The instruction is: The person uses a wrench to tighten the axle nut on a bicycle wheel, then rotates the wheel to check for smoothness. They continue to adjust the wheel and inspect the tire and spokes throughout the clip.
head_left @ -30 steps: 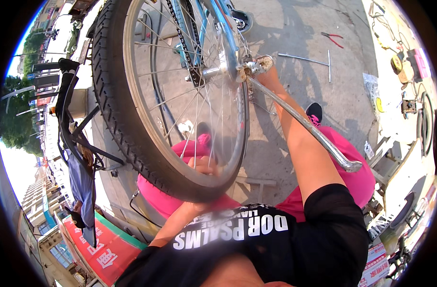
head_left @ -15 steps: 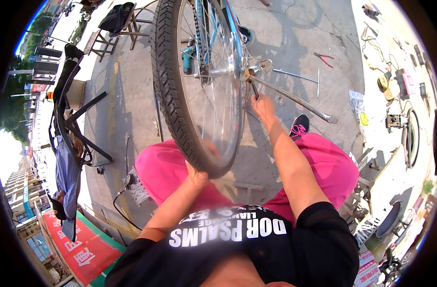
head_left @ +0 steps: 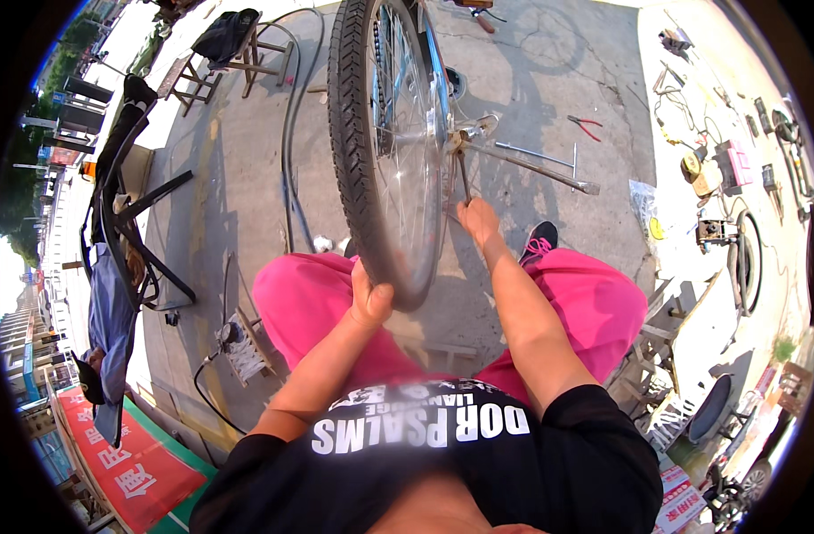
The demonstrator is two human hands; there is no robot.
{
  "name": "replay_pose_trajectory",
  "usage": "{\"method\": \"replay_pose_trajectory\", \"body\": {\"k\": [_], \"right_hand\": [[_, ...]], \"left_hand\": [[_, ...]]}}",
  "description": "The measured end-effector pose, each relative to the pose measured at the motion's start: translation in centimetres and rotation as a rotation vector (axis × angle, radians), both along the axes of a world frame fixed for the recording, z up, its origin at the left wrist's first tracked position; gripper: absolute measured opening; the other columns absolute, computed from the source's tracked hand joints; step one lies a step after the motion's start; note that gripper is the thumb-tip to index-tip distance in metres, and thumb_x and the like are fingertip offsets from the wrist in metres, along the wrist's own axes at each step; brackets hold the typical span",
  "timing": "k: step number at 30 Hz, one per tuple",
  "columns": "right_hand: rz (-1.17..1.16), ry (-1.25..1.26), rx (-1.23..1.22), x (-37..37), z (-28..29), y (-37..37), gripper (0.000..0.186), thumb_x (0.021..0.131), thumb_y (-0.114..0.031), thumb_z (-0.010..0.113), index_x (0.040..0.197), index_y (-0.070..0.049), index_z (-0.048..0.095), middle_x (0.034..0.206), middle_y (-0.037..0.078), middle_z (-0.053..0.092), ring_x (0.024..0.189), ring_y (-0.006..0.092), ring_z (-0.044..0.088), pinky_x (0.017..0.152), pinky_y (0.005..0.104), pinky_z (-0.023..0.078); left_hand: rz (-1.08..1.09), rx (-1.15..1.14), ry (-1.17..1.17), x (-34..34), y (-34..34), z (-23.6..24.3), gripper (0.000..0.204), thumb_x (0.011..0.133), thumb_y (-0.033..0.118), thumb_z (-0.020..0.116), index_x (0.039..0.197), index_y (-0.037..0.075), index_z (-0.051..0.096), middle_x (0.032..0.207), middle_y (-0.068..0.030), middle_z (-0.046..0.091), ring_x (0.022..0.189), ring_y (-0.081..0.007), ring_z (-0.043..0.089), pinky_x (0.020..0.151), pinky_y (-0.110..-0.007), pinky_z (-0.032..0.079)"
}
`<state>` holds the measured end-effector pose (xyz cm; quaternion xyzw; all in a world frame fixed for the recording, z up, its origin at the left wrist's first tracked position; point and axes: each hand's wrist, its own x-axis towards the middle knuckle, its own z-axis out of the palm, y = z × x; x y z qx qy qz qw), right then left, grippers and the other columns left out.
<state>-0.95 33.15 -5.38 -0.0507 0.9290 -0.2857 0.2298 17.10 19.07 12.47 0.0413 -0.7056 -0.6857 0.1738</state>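
I sit behind an upright blue bicycle wheel with a treaded black tyre [head_left: 346,107]. My left hand [head_left: 368,298] grips the bottom of that tyre, nearest my body. My right hand [head_left: 476,218] is closed on a wrench [head_left: 463,182] whose far end meets the hub fittings [head_left: 458,142] on the wheel's right side. A metal kickstand [head_left: 540,173] sticks out rightward from there, with a T-handle wrench [head_left: 574,160] lying on the concrete behind it. The lower rim and spokes are blurred.
Red-handled pliers [head_left: 585,126] lie beyond the T-wrench. Scattered tools and a pink case [head_left: 738,160] line the right side. Wooden stools [head_left: 247,62], hoses [head_left: 287,178] and a foot pump [head_left: 233,338] are left, as are a black frame [head_left: 162,196] and red banner [head_left: 113,445].
My right hand has come back from the hub toward me, now with the wrench angled steeper. My left hand has risen slightly in view with the tyre, and the whole bicycle appears farther off.
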Motion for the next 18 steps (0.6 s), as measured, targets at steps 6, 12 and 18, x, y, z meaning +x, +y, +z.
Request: {"method": "replay_pose_trajectory", "body": {"k": [6, 12, 18], "right_hand": [[0.028, 0.014, -0.067, -0.4, -2.2, 0.2, 0.048, 0.091, -0.039, 0.044, 0.095, 0.003, 0.066, 0.096, 0.027, 0.064, 0.096, 0.0428, 0.060, 0.084, 0.0485, 0.047], [-0.024, 0.090, -0.192, -1.7, -10.8, 3.6, 0.043, 0.093, -0.036, 0.049, 0.082, 0.004, 0.061, 0.071, 0.022, 0.061, 0.072, 0.0363, 0.062, 0.068, 0.0426, 0.049], [0.181, -0.085, -0.133, 3.6, -17.6, 7.4, 0.027, 0.089, -0.023, 0.054, 0.083, 0.001, 0.063, 0.074, 0.022, 0.063, 0.072, 0.0361, 0.063, 0.064, 0.0466, 0.049]], "left_hand": [[0.005, 0.002, -0.031, -0.1, 0.1, 0.4, 0.082, 0.073, 0.076, 0.052, 0.099, -0.003, 0.053, 0.076, -0.0078, 0.052, 0.067, -0.0156, 0.053, 0.059, -0.028, 0.040], [-0.031, -0.051, -0.068, -0.1, -0.7, 0.1, 0.084, 0.073, 0.075, 0.054, 0.103, -0.004, 0.053, 0.082, -0.0101, 0.057, 0.072, -0.0147, 0.055, 0.064, -0.027, 0.042], [-0.073, -0.027, -0.049, 0.3, -0.9, 0.9, 0.080, 0.076, 0.070, 0.059, 0.106, -0.004, 0.053, 0.085, -0.0073, 0.057, 0.076, -0.0143, 0.055, 0.068, -0.028, 0.044]]}}
